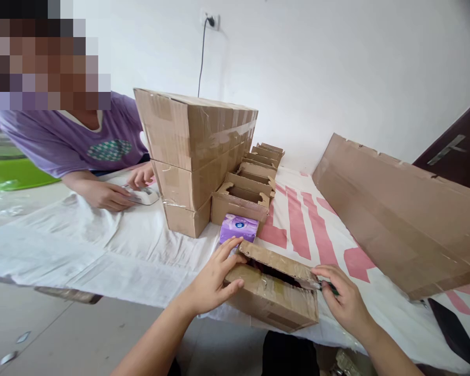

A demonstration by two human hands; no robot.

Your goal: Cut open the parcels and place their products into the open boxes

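Note:
A small cardboard box (274,300) lies at the table's near edge, its top flap (278,262) partly lifted over a dark gap. My left hand (215,277) holds the box's left end, fingertips by the raised flap and thumb over the top. At the right end, my right hand (342,297) is closed around a small knife (329,287) with a dark green handle; its metal part meets the box's edge. What is inside the box is hidden. Just behind the box sits a purple tissue pack (238,228).
Stacked long cartons (191,156) rise at centre left, beside a row of open boxes (241,201). A large cardboard sheet (399,219) leans at right, near a black flat object (456,331). Across the table, a person's hands (112,193) rest by a white device (144,196).

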